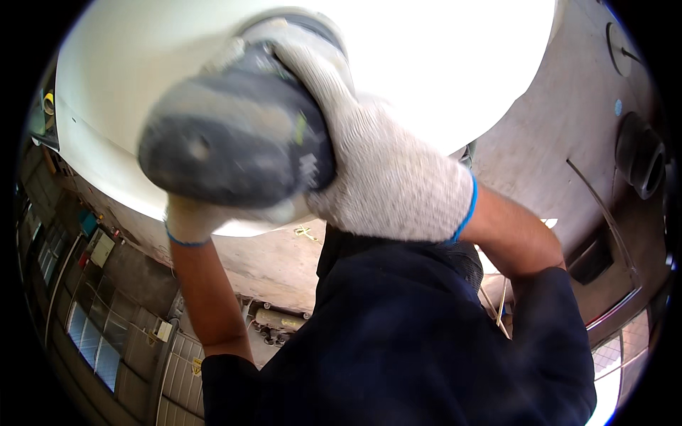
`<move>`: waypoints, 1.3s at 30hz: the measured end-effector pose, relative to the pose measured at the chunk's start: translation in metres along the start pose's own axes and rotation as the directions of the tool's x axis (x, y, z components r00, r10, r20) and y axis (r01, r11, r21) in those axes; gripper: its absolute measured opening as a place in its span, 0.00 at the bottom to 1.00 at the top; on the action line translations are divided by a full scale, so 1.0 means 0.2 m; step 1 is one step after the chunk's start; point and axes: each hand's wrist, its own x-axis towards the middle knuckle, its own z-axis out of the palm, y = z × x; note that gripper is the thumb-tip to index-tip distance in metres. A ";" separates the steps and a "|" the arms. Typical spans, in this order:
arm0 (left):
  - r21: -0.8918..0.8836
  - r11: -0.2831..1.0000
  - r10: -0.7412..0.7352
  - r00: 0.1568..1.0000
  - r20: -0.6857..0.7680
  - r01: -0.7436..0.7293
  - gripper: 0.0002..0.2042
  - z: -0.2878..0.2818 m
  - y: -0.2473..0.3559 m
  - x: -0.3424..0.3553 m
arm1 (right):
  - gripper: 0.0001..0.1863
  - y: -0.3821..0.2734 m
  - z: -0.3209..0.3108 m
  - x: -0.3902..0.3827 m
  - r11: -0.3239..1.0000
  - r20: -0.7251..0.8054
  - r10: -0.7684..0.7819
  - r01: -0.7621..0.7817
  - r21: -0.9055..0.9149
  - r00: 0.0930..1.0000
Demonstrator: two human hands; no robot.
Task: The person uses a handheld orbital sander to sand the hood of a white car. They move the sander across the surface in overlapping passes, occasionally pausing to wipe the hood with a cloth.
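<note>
A dusty black-and-grey power sander (227, 138) fills the upper middle of the head view, slightly blurred. Its round dark pad (330, 32) faces a large glossy white curved panel (440, 64); whether the two touch is hard to see. My right hand (398, 170), in a white knit glove with a blue cuff, wraps over the tool from the right, fingers reaching toward the pad end. From below on the left, my left hand (192, 219), gloved alike, grips the tool's body. Most of its fingers are hidden behind the sander.
Black tyres (643, 156) lie on the floor at the far right, near a long thin bent strip (604, 206). A greyish cylinder (280, 319) with fittings stands at lower left. A small yellow-green scrap (305, 233) lies on the floor beyond my torso.
</note>
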 end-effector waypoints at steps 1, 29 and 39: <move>0.009 1.000 -0.002 1.000 -0.020 0.002 0.36 -0.02 -0.01 0.02 | 0.54 -0.01 -0.01 0.05 1.000 -0.012 -0.029 0.029 0.004 1.000; -0.090 0.989 0.057 0.877 -0.477 -0.113 0.57 0.41 0.37 -0.07 | 0.59 0.04 0.11 -0.35 0.982 0.067 0.073 -0.060 -0.178 0.995; 0.490 0.841 0.085 0.838 -0.540 0.231 0.42 0.27 -0.05 -0.10 | 0.30 -0.36 -0.19 0.54 0.769 -0.110 0.005 -0.074 -0.635 0.994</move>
